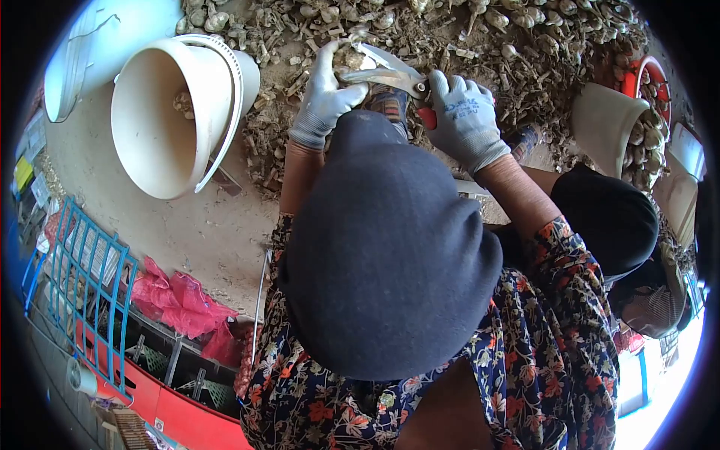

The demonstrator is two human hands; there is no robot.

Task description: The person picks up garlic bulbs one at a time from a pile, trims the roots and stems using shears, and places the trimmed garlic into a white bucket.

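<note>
My left hand (328,99), in a grey-white work glove, is closed on a garlic bulb (349,60), partly hidden by its fingers. In my right hand (466,120), gloved alike, is a pair of pruning shears (401,77) with a red grip. Their blades are spread apart and point toward my left hand, with the lower blade close to its fingertips. Below the blades a shoe (391,105) shows on the floor. My dark head covering (390,255) fills the middle of the view.
Garlic bulbs (525,19) and dry trimmings (480,67) cover the floor at the top. A cream bucket (161,64) lies tipped at left with a bulb inside. Another bucket (607,124) spills garlic at right, beside a person in a dark hat (607,217). A blue rack (90,285) stands lower left.
</note>
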